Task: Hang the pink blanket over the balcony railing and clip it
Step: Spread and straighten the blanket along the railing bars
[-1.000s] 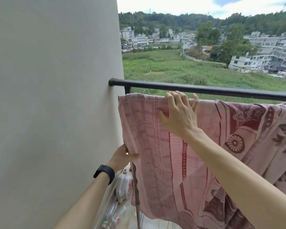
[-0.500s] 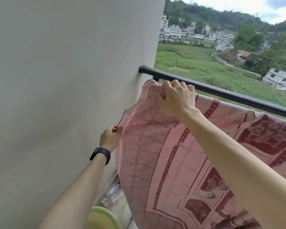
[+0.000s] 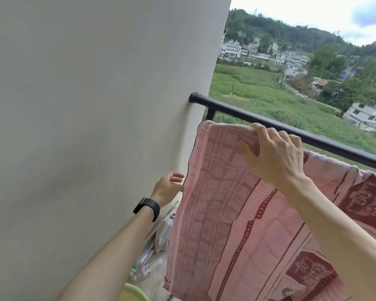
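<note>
the right hand [image 3: 274, 155] gripped the top of the pink blanket [image 3: 221, 209] at the right of the frame, just under the black railing [image 3: 326, 141], while the left hand [image 3: 168, 187] hung loose beside its edge.

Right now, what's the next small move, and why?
Probably lift the top edge of the blanket over the railing. The right hand grips that edge just short of the railing, not yet across it; the left hand is open beside the side hem.
</note>
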